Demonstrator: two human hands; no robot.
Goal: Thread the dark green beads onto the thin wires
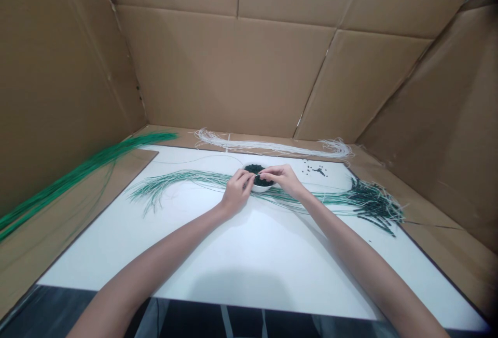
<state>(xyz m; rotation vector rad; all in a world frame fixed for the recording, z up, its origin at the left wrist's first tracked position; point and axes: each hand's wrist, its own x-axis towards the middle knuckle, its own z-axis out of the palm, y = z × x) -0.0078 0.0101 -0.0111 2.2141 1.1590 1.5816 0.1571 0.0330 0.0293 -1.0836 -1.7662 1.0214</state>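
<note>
- The small white ceramic bowl (263, 188) sits between the two hands, heaped with dark green beads (254, 169).
- The left hand (236, 192) is curled, its fingertips (244, 177) pinched together at the bowl's near left side; whatever it may hold is hidden or too fine to tell.
- The right hand (279, 176) reaches in from the right, its thumb and forefinger (265, 174) drawn close over the bowl's right side; whether they grip anything, I cannot tell. Its fingertips lie just beside those of the left hand, and neither hand is clearly nearer the bowl.
- A long sheaf of thin green-and-white wires (182, 182) runs sideways behind and under the forearms, its long axis passing just in front of the bowl.
- At its right end, a tangle of wires strung with dark beads (375, 206) lies on the white board (233, 260).
- Loose dark beads (317, 170) are scattered beyond the bowl.
- A coil of bare white strands (268, 146) lies along the far edge, a bright green bundle (73, 182) lies left, and corrugated cardboard walls (187, 58) surround everything.
</note>
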